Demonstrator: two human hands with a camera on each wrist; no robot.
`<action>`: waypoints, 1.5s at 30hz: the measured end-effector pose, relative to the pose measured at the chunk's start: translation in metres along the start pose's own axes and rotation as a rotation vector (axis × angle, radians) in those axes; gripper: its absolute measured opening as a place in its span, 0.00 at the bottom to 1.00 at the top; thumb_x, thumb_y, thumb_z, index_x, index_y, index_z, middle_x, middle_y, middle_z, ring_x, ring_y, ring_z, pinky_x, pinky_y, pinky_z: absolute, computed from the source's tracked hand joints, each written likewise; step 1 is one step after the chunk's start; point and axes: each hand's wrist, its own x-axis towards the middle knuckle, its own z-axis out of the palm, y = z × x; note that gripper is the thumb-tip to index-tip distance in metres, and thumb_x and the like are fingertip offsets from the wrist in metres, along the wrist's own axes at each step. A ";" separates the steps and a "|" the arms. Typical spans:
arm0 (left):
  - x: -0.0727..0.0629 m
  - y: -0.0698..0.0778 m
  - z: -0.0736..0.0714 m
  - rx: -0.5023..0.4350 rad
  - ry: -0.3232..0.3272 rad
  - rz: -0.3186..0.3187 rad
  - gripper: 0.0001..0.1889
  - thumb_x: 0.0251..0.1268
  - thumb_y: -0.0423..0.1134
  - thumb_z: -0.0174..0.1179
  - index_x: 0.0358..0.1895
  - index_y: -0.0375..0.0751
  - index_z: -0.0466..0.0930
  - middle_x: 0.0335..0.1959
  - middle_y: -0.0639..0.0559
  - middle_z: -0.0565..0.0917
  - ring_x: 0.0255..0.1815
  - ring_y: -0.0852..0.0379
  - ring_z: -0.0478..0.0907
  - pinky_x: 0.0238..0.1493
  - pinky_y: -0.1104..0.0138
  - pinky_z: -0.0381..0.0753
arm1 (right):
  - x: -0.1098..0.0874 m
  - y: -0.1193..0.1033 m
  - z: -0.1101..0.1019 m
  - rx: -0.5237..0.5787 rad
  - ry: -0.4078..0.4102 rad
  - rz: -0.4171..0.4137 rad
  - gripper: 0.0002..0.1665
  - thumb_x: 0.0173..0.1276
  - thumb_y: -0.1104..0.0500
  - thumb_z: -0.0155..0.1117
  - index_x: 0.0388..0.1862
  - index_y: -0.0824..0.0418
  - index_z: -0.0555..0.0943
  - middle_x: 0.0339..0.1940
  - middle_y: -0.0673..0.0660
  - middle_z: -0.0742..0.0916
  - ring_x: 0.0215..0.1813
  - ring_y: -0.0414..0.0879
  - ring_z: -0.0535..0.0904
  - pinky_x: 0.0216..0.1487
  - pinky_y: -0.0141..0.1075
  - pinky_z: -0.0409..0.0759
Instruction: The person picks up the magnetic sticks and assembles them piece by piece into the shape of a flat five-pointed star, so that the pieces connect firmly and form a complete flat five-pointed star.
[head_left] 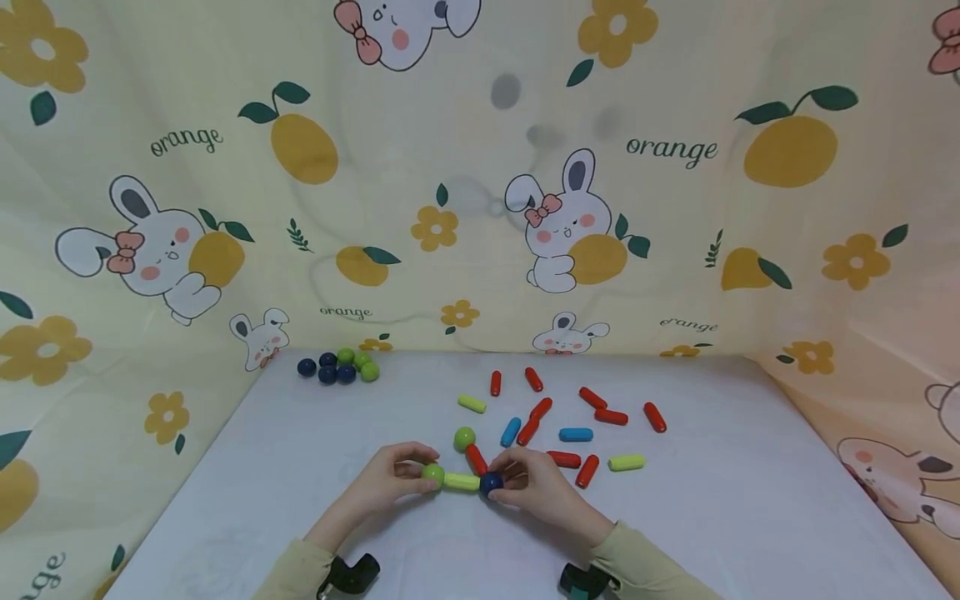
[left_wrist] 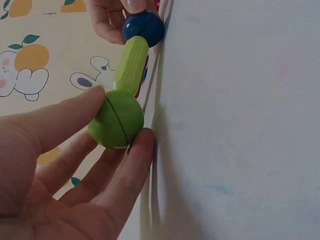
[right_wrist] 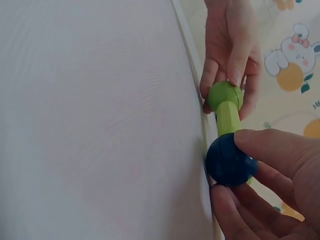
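Well short of table's back edge [head_left: 435, 354], left hand [head_left: 387, 473] pinches green ball [head_left: 434, 473].

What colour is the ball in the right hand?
Dark blue; the ball in the right hand shows best in the right wrist view.

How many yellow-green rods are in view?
3: one yellow-green rod between the green ball in the left hand and the dark blue ball in the right hand; a second rod farther back; a third rod right of both hands. Hands could hide others.
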 end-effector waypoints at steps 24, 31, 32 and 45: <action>0.006 0.001 -0.010 0.178 0.146 -0.012 0.17 0.58 0.34 0.67 0.50 0.33 0.80 0.46 0.44 0.83 0.43 0.52 0.80 0.46 0.61 0.80 | 0.058 -0.006 -0.009 -0.136 -0.161 -0.054 0.40 0.62 0.55 0.70 0.70 0.55 0.64 0.63 0.53 0.76 0.64 0.48 0.70 0.62 0.49 0.70; 0.011 0.005 -0.013 0.170 0.169 -0.050 0.14 0.62 0.32 0.62 0.51 0.32 0.80 0.46 0.46 0.83 0.39 0.55 0.80 0.40 0.62 0.82 | 0.048 -0.011 -0.008 -0.224 -0.151 -0.091 0.30 0.62 0.60 0.69 0.63 0.56 0.73 0.59 0.51 0.77 0.60 0.45 0.71 0.62 0.45 0.72; 0.012 0.006 -0.014 0.167 0.166 -0.050 0.14 0.63 0.31 0.62 0.51 0.32 0.79 0.46 0.45 0.82 0.39 0.54 0.80 0.40 0.62 0.82 | 0.046 -0.012 -0.008 -0.238 -0.145 -0.084 0.29 0.62 0.59 0.69 0.62 0.55 0.74 0.57 0.49 0.77 0.59 0.44 0.71 0.61 0.44 0.72; 0.028 0.008 -0.001 0.214 0.167 -0.092 0.22 0.52 0.39 0.72 0.51 0.37 0.81 0.47 0.48 0.81 0.48 0.50 0.77 0.52 0.53 0.77 | 0.031 -0.007 -0.009 -0.245 -0.133 -0.039 0.19 0.62 0.61 0.69 0.53 0.52 0.80 0.48 0.42 0.77 0.50 0.38 0.74 0.54 0.33 0.76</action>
